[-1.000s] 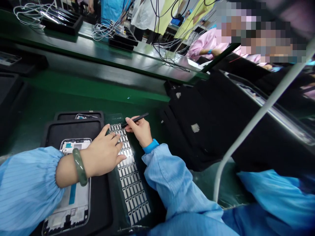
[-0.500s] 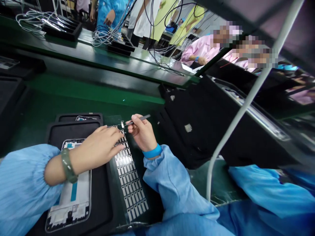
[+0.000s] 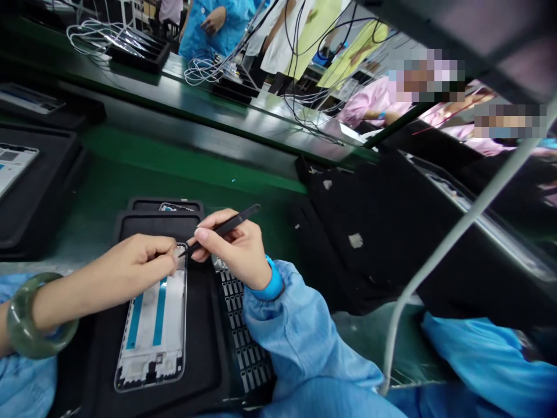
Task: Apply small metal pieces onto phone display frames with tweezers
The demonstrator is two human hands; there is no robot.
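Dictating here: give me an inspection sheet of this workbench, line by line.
Surface: green bench top, black tray on it.
Job's things: phone frame in the tray; black tweezers; sheet of small metal parts beside the tray.
Clutter: second tray behind, holding another frame.
Grippers: right hand pinches the tweezers; left hand at the frame's top edge.
Cables: white cable bundles on the far bench.
Surroundings: co-worker in a pink smock.

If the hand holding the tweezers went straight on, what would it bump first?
The right hand would probably meet the phone frame's top, beside the left hand's fingertips, though depth is unclear.
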